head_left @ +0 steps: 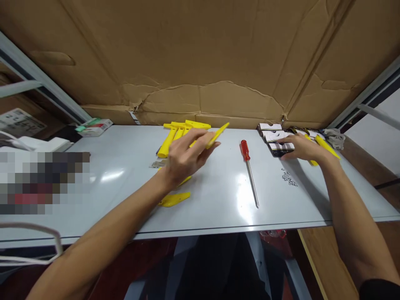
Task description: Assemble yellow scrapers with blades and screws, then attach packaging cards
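My left hand (pixel 190 154) is closed on a flat yellow plastic piece (pixel 220 132), raised over the table. Behind and left of it lie several yellow plastic handles (pixel 168 143) with T-shaped ends. Below my wrist, another flat yellow piece (pixel 175 199) rests near the table edge, and a thin metal blade-like piece (pixel 156 164) lies partly hidden. At the right, my right hand (pixel 298 148) has its thumb and fingers around the nearest small black-and-white box (pixel 278 149) in a row. A red-handled screwdriver (pixel 245 151) and a pile of small screws (pixel 289 179) lie between my hands.
More yellow pieces (pixel 326 146) and a crumpled plastic bag (pixel 335 138) are beyond my right hand. A small white-and-green box (pixel 95 127) sits at the back left. Cardboard (pixel 200 54) walls the back; metal frame posts (pixel 53 83) flank the table (pixel 212 208).
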The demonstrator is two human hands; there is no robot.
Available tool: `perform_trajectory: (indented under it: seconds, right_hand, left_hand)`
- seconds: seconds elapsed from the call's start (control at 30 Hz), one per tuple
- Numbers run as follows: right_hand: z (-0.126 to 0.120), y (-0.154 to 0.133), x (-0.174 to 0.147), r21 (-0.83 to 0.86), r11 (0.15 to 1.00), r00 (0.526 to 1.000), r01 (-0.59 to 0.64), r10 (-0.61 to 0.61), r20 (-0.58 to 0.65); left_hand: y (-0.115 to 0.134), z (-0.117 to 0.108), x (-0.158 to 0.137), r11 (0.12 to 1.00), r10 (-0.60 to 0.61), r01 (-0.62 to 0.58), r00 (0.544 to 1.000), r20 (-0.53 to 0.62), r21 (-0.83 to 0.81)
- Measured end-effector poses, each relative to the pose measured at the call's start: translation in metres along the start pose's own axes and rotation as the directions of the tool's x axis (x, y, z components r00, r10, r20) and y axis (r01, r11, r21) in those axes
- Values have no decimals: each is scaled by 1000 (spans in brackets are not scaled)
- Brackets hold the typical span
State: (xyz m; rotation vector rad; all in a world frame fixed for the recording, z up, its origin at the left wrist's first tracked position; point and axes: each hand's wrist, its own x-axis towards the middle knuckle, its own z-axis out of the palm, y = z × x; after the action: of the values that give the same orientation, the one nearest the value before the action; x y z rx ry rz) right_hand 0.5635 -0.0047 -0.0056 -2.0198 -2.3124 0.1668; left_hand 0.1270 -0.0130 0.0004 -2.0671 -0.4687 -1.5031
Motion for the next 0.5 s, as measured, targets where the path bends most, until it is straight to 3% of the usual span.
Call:
perform_trajectory:
  seconds: [0.07, 0.1, 0.17, 0.27, 0.37, 0.43, 0.5]
  right_hand:
    - [3, 1, 0, -34, 999, 999, 8, -6, 40]
    - [5, 1, -2, -42, 999, 999, 8, -6, 41]
    - [5, -1, -7, -42, 999, 1000, 15, -16, -5]
    - [0, -6, -13, 46, 999, 987, 5, 2, -161]
    - [-3, -14, -18, 232, 972, 966, -29, 87, -244]
    - [-1, -23, -21, 453, 892, 950, -2, 143, -278]
    - [2, -35, -23, 694, 715, 932, 88, 186, -310]
  left_hand:
    - [1, -8, 12, 978, -204, 195, 969, -141, -72]
    - [2, -12, 18, 940, -331, 307, 924, -190, -148]
    - [1, -17, 29, 805, -572, 493, 792, -211, -330]
    - [-9, -17, 34, 543, -798, 641, 596, -95, -542]
    - [-23, -10, 27, 262, -907, 725, 410, 94, -638]
    - [-29, -4, 20, 94, -941, 758, 279, 191, -645]
    - [-31, 0, 16, -42, -949, 765, 170, 264, -643]
